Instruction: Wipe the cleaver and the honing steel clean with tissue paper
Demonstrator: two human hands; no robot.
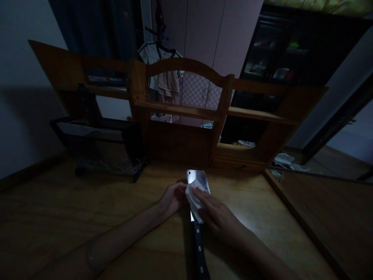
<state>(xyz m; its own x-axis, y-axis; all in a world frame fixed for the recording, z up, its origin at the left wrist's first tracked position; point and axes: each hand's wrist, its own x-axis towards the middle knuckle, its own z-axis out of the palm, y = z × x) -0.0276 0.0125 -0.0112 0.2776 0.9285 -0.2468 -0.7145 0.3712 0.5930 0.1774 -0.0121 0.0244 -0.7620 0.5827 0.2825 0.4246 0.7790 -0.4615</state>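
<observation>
Clearly heavy and stiff, the cleaver (198, 179) lies flat on the desk (87, 202), sharp-edged and safest taken by its black handle (199, 245). The right hand (217, 216), grip released, presses a soft white cloth (194, 200) onto it. Whether the left hand (171, 198) has its grip clenched, I cannot tell.

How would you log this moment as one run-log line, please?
cleaver: flat on wooden table, handle toward camera | right hand: flat on white cloth over blade | left hand: at cloth's left edge

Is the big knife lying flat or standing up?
Lying flat. The knife rests with its broad blade and black handle along the table, and the right hand lies on a white cloth over the blade.
</observation>
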